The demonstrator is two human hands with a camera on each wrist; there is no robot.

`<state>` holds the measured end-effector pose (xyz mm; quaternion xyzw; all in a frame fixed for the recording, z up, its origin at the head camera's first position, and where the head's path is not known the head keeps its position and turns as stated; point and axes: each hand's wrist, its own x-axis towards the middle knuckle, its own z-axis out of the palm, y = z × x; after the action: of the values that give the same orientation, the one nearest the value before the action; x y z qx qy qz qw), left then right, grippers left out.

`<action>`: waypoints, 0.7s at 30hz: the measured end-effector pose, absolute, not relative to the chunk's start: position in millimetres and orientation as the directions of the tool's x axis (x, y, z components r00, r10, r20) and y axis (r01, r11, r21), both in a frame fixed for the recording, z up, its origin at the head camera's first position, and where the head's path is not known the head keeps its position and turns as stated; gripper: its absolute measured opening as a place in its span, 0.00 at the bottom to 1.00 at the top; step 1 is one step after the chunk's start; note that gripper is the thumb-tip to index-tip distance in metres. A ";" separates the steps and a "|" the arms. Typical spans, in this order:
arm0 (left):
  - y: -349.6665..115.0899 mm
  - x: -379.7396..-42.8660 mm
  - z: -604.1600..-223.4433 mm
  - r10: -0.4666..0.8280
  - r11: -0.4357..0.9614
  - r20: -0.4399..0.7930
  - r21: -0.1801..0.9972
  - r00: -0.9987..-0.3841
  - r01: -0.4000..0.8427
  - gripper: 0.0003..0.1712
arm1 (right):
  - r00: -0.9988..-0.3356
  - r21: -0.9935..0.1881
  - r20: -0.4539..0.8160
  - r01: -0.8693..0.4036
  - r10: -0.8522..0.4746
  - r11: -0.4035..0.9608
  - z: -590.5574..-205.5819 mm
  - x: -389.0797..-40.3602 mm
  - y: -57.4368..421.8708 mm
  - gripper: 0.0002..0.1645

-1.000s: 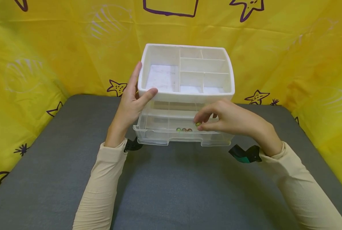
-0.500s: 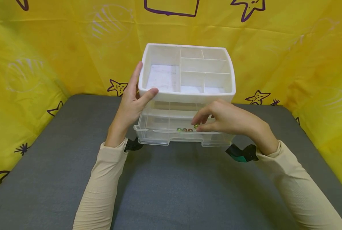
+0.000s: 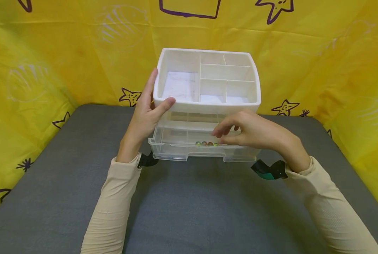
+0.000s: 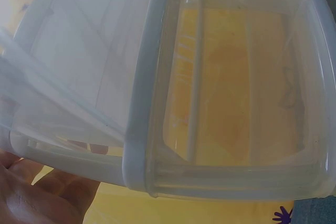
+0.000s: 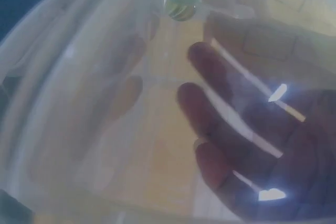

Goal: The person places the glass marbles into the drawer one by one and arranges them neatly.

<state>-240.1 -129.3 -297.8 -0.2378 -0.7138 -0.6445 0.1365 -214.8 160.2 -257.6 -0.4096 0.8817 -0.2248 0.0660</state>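
Note:
A white organizer box (image 3: 206,107) has an open-topped tray divided into compartments, with a clear drawer (image 3: 171,150) pulled out below it. My left hand (image 3: 147,109) grips its left side, thumb over the front rim; in the left wrist view, fingers (image 4: 58,190) show beside the wall. Several glass marbles (image 3: 204,144) lie in a row along the drawer's front wall. Over the drawer's right part is my right hand (image 3: 252,130), fingers loosely bent and apart, thumb beside the rightmost marble. The right wrist view shows that hand (image 5: 252,135) through clear plastic, near a greenish marble (image 5: 181,10).
The box is at the far middle of a dark grey tabletop (image 3: 189,204). Behind and at both sides hangs a yellow cloth (image 3: 81,53) with starfish drawings. Each wrist carries a dark camera mount (image 3: 269,170).
My right hand has let go of a yellow-green marble, which has come down to the right end of the row in the drawer. The left hand keeps its grip on the box.

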 end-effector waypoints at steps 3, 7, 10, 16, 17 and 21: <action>-129.2 -240.1 -297.6 0.164 0.060 0.502 0.854 -0.849 0.517 0.48 | -0.643 -0.465 0.122 -0.710 -0.756 0.529 -258.7 -214.1 162.3 0.11; -129.3 -239.9 -297.8 0.160 0.058 0.501 0.855 -0.850 0.515 0.48 | -0.632 -0.475 0.181 -0.727 -0.753 0.496 -259.4 -212.9 165.7 0.11; -129.0 -239.8 -297.8 0.159 0.057 0.501 0.856 -0.851 0.514 0.48 | -0.626 -0.479 0.227 -0.738 -0.746 0.474 -259.0 -211.7 170.0 0.12; -128.8 -240.1 -297.5 0.158 0.056 0.502 0.855 -0.850 0.516 0.48 | -0.595 -0.460 0.341 -0.781 -0.728 0.423 -258.3 -209.0 180.9 0.13; -128.8 -240.1 -297.5 0.157 0.058 0.503 0.855 -0.850 0.516 0.48 | -0.589 -0.448 0.362 -0.790 -0.723 0.419 -258.4 -208.2 182.5 0.13; -129.2 -239.6 -297.9 0.156 0.059 0.500 0.856 -0.852 0.513 0.48 | -0.583 -0.408 0.426 -0.806 -0.692 0.429 -258.3 -204.6 188.3 0.17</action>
<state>-239.6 -129.2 -297.9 -0.2343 -0.7144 -0.6447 0.1383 -204.6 188.3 -258.3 -0.4459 0.8396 -0.2945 -0.0972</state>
